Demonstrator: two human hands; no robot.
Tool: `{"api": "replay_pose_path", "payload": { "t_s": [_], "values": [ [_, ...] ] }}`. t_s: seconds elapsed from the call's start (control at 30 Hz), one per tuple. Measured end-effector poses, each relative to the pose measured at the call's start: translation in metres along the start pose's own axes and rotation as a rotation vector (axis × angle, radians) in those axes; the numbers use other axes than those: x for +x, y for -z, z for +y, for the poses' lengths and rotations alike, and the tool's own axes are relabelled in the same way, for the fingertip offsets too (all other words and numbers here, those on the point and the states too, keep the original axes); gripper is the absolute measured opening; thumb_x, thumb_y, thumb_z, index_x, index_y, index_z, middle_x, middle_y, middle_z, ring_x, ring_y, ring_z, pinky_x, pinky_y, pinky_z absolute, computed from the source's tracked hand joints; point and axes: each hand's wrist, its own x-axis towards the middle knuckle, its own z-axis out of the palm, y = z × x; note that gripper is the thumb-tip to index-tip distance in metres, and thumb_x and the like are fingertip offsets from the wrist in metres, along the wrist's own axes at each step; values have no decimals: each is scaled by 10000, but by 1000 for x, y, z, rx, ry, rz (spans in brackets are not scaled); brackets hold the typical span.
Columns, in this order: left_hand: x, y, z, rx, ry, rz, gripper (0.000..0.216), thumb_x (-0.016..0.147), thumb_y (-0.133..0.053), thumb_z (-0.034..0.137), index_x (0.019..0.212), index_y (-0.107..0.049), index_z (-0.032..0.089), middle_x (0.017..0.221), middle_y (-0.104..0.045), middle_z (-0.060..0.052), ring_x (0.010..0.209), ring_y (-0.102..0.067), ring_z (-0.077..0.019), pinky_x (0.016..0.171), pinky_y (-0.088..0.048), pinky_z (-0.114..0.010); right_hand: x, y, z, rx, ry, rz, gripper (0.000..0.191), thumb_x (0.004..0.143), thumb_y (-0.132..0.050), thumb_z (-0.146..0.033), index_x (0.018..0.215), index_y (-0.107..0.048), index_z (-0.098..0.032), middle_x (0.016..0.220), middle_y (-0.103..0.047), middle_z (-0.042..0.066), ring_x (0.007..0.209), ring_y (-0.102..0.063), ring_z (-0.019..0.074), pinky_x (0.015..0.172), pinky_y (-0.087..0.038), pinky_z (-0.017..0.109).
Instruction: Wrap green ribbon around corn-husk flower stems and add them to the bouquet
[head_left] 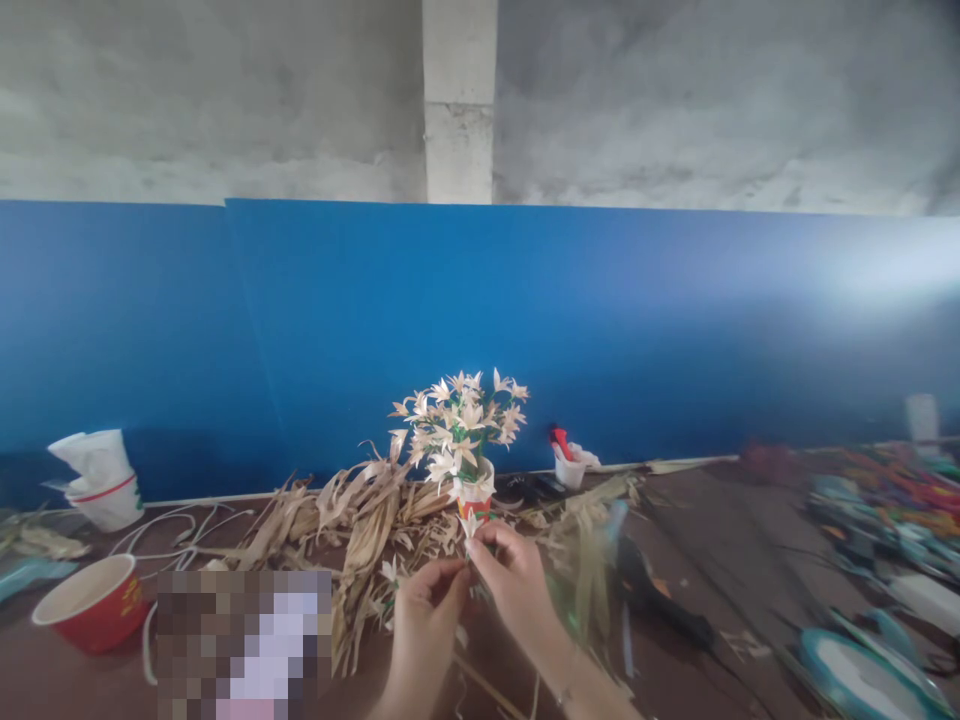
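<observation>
My right hand (pixel 517 575) pinches a small pale flower (pixel 471 523) made of dried husk, its petals pointing up. Close beside it, my left hand (pixel 429 600) has thumb and fingers pressed together just under the flower, around what looks like its thin stem. Straight beyond my hands, a bunch of similar cream flowers (pixel 469 418) with green stems stands in a red and white paper cup (pixel 474 495). Another white flower (pixel 390 570) lies to the left of my left hand.
Dried corn husks (pixel 367 510) are heaped left of the cup. A red bowl (pixel 97 605) and a white cup with tissue (pixel 105 490) stand at left, near white cables. A black glue gun (pixel 660 595), a ribbon roll (pixel 862 680) and colourful bundles (pixel 892 490) lie at right. A blue partition (pixel 360 320) rises behind.
</observation>
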Motion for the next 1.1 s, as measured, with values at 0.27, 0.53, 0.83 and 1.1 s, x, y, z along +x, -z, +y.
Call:
{"api": "replay_pose_path", "payload": {
  "t_s": [0.27, 0.53, 0.83, 1.1],
  "values": [
    [-1, 1, -4, 62, -50, -18, 335, 619, -686, 442, 714, -708, 122, 484, -622, -29, 442, -543, -144, 444, -436, -225, -3, -1, 3, 1, 70, 12, 199, 777, -540, -290, 616, -536, -173, 645, -537, 9, 642, -500, 148, 612, -394, 245],
    [-5, -2, 2, 14, -40, -8, 419, 615, -686, 485, 836, -684, 130, 544, -651, -35, 478, -589, -166, 440, -450, -230, -3, -1, 2, -25, 64, 21, 188, 772, -539, -283, 619, -550, -175, 650, -559, 13, 647, -518, 154, 620, -405, 245],
    [0, 2, 11, -71, -8, -7, 388, 597, -697, 494, 744, -655, 137, 573, -633, -12, 409, -513, -109, 390, -404, -206, 0, 0, 2, 38, 10, -56, 157, 743, -610, -312, 693, -650, -169, 757, -641, 40, 741, -592, 184, 692, -456, 262],
    [2, 3, 12, -140, 45, -47, 378, 605, -708, 479, 747, -629, 138, 463, -513, 60, 344, -362, -42, 333, -267, -158, 6, 1, 17, 142, -137, -80, 237, 690, -661, -338, 845, -686, -160, 852, -689, 74, 816, -620, 225, 761, -485, 333]
  ]
}}
